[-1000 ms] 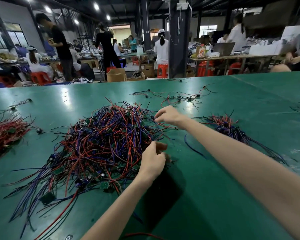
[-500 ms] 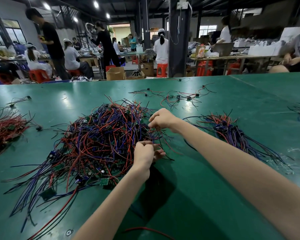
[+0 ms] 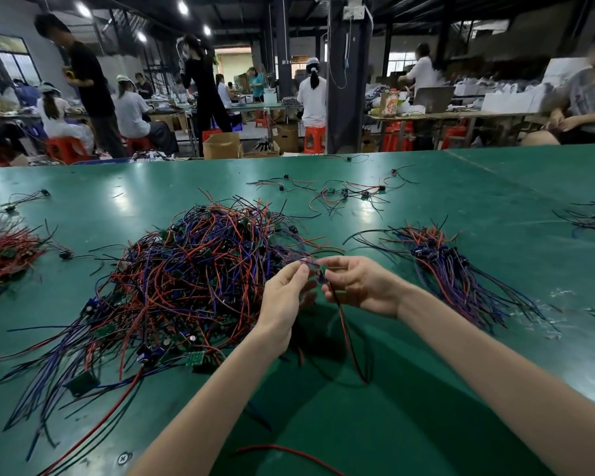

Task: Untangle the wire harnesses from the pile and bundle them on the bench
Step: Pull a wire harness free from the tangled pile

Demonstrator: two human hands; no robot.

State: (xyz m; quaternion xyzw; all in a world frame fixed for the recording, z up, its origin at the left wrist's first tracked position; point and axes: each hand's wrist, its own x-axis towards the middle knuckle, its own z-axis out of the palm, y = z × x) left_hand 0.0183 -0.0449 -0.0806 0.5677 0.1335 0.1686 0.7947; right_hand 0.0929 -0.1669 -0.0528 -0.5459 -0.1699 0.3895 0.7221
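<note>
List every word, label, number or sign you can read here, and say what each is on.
No text can be read.
Orange printed packet on the far table: print too small and blurred.
Print on the grey shirt of the person at the right: blurred.
Round white mark on the green bench: a symbol, with no letters legible.

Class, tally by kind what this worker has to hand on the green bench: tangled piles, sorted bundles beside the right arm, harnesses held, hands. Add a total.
tangled pile: 1
sorted bundle: 1
held harness: 1
hands: 2, left hand and right hand
Total: 5
</note>
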